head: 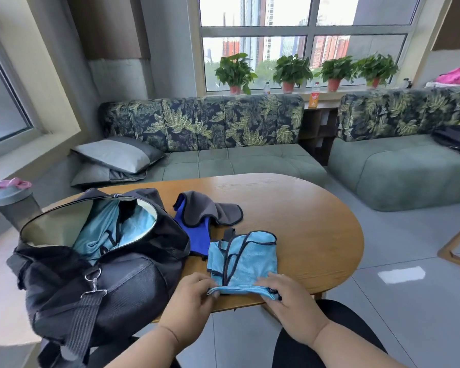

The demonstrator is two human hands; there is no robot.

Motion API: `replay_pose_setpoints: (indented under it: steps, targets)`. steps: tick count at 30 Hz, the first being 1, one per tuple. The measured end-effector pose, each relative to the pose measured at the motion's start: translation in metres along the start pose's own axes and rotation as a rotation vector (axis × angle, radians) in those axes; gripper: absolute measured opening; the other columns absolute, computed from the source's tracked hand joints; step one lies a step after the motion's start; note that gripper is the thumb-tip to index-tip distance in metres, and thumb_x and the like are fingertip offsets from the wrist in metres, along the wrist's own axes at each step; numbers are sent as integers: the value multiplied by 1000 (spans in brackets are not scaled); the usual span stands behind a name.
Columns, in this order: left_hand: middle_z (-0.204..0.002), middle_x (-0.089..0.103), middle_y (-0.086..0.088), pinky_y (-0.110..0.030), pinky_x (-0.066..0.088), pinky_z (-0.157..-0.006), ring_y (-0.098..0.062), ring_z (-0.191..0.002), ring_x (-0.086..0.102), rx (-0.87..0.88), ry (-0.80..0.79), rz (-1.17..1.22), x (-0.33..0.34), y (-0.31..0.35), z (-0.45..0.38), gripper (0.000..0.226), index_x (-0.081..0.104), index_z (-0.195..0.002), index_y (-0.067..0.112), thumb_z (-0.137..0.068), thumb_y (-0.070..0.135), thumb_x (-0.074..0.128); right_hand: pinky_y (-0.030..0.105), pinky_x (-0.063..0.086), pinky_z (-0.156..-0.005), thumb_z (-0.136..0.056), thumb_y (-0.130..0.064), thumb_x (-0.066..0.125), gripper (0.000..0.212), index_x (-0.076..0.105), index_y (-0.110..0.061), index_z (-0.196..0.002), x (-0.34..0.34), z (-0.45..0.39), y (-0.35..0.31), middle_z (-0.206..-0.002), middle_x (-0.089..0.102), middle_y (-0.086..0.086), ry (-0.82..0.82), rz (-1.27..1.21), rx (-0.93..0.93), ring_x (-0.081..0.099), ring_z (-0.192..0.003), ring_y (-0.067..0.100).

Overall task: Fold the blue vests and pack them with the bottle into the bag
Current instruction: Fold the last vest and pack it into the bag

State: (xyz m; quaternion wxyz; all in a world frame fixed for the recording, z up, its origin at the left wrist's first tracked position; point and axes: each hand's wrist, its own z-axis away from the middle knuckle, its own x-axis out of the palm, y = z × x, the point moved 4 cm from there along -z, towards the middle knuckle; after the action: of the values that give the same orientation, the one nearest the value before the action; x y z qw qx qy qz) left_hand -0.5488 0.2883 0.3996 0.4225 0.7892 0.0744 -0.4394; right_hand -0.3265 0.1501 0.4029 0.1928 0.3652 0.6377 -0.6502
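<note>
A light blue mesh vest [246, 257] with dark trim lies partly folded near the front edge of the wooden table [316, 229]. My left hand [190, 301] pinches its near left corner and my right hand [284, 296] grips its near right edge. A royal blue vest [194, 232] lies behind it with a grey cloth [210, 211] draped over it. The black duffel bag [98, 261] stands open at the left, with light blue fabric [101, 235] inside. A grey bottle [10, 203] with a pink lid stands at the far left behind the bag.
A green sofa [237, 160] with leaf-print backs and grey cushions [117, 158] runs behind the table. Potted plants [292, 73] line the window sill. A bare stretch of the table top [303, 208] lies at the right. My dark-clothed knee [329, 338] shows below the table edge.
</note>
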Motion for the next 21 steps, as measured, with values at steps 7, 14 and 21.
replay_pose_setpoints:
  steps: [7, 14, 21]
  targets:
    - [-83, 68, 19, -20, 47, -81, 0, -86, 60, -215, 48, 204, -25, 31, -18, 23, 67, -83, 24, -102, 37, 64, 21, 51, -81, -107, -42, 55, 15, 68, -34, -111, -16, -4, -8, -93, 73, -24, 101, -425, 252, 67, -89, -3]
    - [-86, 70, 5, -22, 42, -65, -9, -83, 63, -505, 66, 255, -8, 24, -44, 28, 64, -90, 24, -109, 39, 50, 29, 57, -80, -103, -50, 57, 21, 64, -35, -116, -20, -35, -5, -103, 73, -14, 227, -332, 286, 67, -94, 3]
    - [-86, 65, 3, -29, 47, -71, -17, -82, 61, -578, 133, 234, -3, 10, -52, 22, 59, -91, 17, -108, 26, 49, 30, 54, -88, -96, -60, 58, 38, 56, -44, -130, -14, -53, 2, -118, 55, -23, 313, -195, 312, 57, -105, 1]
